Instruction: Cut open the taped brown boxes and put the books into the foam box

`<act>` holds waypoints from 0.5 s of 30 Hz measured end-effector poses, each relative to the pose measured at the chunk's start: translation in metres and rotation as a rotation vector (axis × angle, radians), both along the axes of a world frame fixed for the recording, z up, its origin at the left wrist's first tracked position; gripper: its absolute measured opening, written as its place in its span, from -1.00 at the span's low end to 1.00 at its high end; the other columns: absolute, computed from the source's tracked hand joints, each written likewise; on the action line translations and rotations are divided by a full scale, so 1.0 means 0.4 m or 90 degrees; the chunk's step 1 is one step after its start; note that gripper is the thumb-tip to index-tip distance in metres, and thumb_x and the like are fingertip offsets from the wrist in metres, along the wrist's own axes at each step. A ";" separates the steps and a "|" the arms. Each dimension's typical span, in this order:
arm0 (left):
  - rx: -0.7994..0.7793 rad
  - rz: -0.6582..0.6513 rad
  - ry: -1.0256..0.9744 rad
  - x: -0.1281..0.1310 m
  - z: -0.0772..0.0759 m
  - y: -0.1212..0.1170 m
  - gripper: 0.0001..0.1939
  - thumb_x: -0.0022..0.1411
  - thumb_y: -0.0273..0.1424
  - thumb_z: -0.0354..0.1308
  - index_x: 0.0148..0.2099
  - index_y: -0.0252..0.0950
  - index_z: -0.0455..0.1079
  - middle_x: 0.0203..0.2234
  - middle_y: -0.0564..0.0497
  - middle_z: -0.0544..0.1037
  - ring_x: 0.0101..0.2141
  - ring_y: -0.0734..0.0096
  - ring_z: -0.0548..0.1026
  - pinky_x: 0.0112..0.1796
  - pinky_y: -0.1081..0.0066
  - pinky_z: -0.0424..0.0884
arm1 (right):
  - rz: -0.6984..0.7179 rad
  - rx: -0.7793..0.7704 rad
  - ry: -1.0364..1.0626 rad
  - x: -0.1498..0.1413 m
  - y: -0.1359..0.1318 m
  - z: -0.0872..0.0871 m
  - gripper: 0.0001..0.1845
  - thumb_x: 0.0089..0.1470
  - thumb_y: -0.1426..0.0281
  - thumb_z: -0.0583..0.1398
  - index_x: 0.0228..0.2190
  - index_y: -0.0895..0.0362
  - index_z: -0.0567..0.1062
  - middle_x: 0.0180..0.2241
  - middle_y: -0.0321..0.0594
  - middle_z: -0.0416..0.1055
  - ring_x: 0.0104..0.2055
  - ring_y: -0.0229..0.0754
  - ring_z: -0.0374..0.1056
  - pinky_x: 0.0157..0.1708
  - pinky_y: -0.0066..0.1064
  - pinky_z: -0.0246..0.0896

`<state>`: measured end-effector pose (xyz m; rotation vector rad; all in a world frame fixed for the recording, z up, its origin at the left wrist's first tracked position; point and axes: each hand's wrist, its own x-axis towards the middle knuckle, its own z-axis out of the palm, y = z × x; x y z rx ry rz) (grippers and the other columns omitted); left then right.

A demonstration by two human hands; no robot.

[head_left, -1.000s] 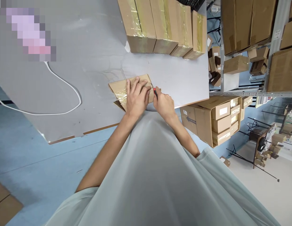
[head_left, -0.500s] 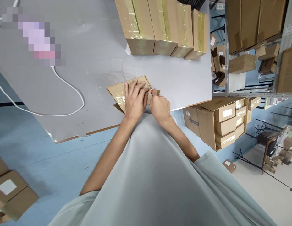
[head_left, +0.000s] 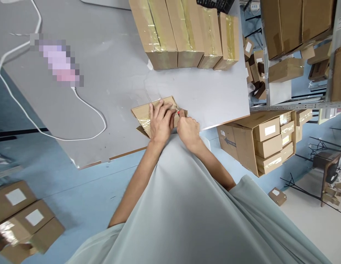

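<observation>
A piece of brown cardboard (head_left: 143,110) with shiny tape across it lies at the near edge of the grey table, a flap sticking out at its lower left. Flat on top of it rests my left hand (head_left: 161,123), fingers stretched out and pressing it down. My right hand (head_left: 188,128) is closed around a small red-handled utility knife (head_left: 178,113). Its thin metal tip meets the cardboard's right edge, close to my left fingertips. Most of the knife's handle is hidden inside my fist.
Several taped cartons (head_left: 189,60) stand in a row at the back of the table (head_left: 112,80), by a black keyboard (head_left: 217,4). A white cable (head_left: 87,106) loops across the left side. A large box (head_left: 238,146) of smaller cartons sits right; more boxes (head_left: 35,220) are lower left.
The whole view has shifted slightly, so the table and boxes sit a little differently in it. Both hands keep nearly the same place on the cardboard, the knife still at its right edge.
</observation>
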<state>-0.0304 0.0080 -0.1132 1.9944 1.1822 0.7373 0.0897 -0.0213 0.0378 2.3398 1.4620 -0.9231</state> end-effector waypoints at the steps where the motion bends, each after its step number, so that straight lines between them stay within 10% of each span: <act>1: 0.008 0.002 0.001 0.001 -0.001 -0.002 -0.75 0.68 -0.24 0.09 0.16 -0.05 0.60 0.31 -0.08 0.67 0.56 -0.02 0.36 0.66 -0.30 -0.16 | 0.002 -0.001 0.001 0.001 -0.004 0.002 -0.41 0.60 0.52 0.01 0.54 0.25 0.29 0.13 0.26 0.71 0.17 0.13 0.71 0.20 -0.03 0.61; 11: 0.041 0.024 0.027 -0.002 0.019 0.012 -0.75 0.68 -0.28 0.06 0.11 -0.12 0.58 0.31 -0.17 0.65 0.57 -0.09 0.35 0.62 -0.46 -0.12 | 0.007 0.053 -0.005 0.105 0.003 0.021 -0.27 0.61 0.46 0.02 0.67 0.00 0.14 0.18 0.12 0.65 0.11 0.15 0.70 0.19 -0.03 0.56; 15: 0.046 0.014 0.055 -0.004 0.029 0.012 -0.74 0.69 -0.29 0.04 0.11 -0.14 0.57 0.32 -0.19 0.65 0.57 -0.09 0.35 0.61 -0.44 -0.08 | 0.044 0.145 0.023 0.172 0.076 -0.036 -0.34 0.59 0.43 -0.02 0.55 -0.05 0.43 0.33 0.06 0.53 0.16 0.14 0.66 0.25 -0.05 0.52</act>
